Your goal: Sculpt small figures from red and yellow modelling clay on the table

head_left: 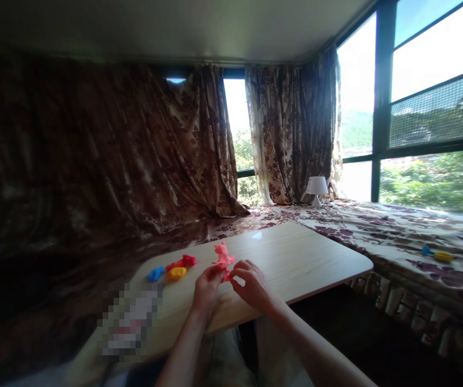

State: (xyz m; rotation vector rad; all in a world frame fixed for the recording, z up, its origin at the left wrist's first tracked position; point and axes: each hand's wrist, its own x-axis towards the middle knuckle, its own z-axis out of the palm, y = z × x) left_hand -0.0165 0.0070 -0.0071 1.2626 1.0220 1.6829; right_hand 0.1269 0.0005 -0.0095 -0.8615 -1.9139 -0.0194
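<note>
A pinkish-red, crumpled, soft-looking piece [223, 255] with pointed lobes stands up above the table between my hands. I cannot make out its material. My left hand [208, 290] pinches its lower part from the left. From the right, my right hand [253, 284] grips its lower edge between thumb and forefinger, its fingers curled. Left of my hands, on the table, lie a blue lump [156, 274], a yellow lump [176, 274] and a red lump [188, 260], close together.
The pale wooden table [296, 252] has rounded corners. A blurred-out patch [130, 325] covers something at its left. Beyond are a flower-patterned bed cover [376, 226], a white lamp [317, 186] and curtains [280, 134]. A blue and yellow item [443, 256] lies on the cover.
</note>
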